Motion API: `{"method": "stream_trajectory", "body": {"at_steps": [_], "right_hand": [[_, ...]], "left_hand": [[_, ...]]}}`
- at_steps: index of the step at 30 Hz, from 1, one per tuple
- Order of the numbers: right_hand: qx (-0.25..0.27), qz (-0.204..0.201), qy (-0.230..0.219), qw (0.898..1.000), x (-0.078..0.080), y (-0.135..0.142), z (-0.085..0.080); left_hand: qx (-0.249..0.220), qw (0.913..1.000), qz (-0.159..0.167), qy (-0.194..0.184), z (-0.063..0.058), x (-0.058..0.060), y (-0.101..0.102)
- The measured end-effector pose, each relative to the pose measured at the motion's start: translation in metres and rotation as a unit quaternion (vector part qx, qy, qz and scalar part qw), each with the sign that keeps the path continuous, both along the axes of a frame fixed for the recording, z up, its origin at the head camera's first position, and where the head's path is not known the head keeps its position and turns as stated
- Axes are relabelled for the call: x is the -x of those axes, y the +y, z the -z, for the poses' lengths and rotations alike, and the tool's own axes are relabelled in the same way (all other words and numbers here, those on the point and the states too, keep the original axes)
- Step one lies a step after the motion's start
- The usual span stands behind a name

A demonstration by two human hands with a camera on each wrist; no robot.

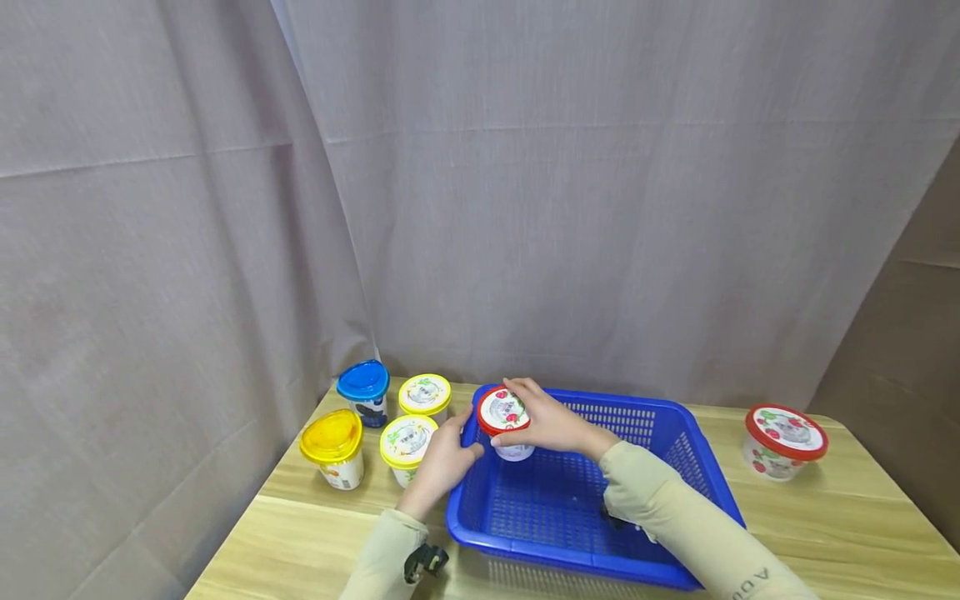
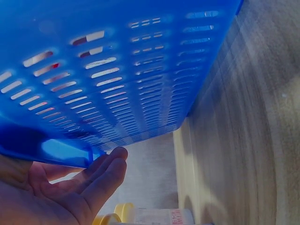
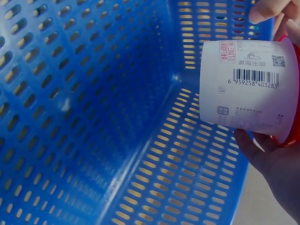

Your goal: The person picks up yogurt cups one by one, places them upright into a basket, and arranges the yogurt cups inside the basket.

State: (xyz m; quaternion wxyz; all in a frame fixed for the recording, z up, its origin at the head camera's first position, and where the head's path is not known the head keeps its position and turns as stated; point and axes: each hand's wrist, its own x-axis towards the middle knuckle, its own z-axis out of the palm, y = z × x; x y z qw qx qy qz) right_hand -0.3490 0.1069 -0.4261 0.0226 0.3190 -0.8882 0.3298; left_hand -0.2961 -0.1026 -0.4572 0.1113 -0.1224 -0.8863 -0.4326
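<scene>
A blue plastic basket (image 1: 600, 560) with slotted walls stands on the table. My left hand (image 1: 444, 460) grips its left rim, thumb on the inner side and fingers on the outside. In the left wrist view those fingers (image 2: 105, 180) lie up against the rim. My right hand (image 1: 558, 421) holds a white tub with a red lid (image 1: 504, 410) by the lid's edge, over the basket's back left corner. A barcode shows on the side of this tub (image 3: 248, 86) in the right wrist view. The tub's bottom hangs inside the basket, near the left wall.
Left of the basket stand two tubs with yellow-rimmed lids, one behind (image 1: 425, 393) and one in front (image 1: 407, 440), a blue-lidded cup (image 1: 364, 382) and a yellow-lidded cup (image 1: 332, 437). Another red-lidded tub (image 1: 784, 442) sits at right. A grey curtain (image 1: 525, 208) hangs behind the wooden table (image 1: 300, 542).
</scene>
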Motion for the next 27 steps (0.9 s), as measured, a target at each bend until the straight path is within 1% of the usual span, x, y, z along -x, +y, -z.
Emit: {"method": "stream_trajectory", "body": {"at_steps": [3,12,18,27], "right_hand": [[-0.002,-0.001,0.004,1.000,0.001,0.000,0.004],[0.012,-0.002,0.005,1.000,0.003,0.002,0.013],[0.017,0.005,0.004,1.000,0.002,0.003,0.019],[0.017,-0.002,-0.007,1.000,-0.002,0.004,0.022]], "left_hand": [[-0.001,1.0000,-0.001,-0.001,0.001,0.001,0.000],[-0.008,1.0000,0.003,-0.002,0.001,0.000,-0.001],[-0.013,0.9998,0.002,-0.012,0.002,-0.002,0.000],[-0.009,0.9999,0.004,-0.004,0.000,0.000,-0.001]]}}
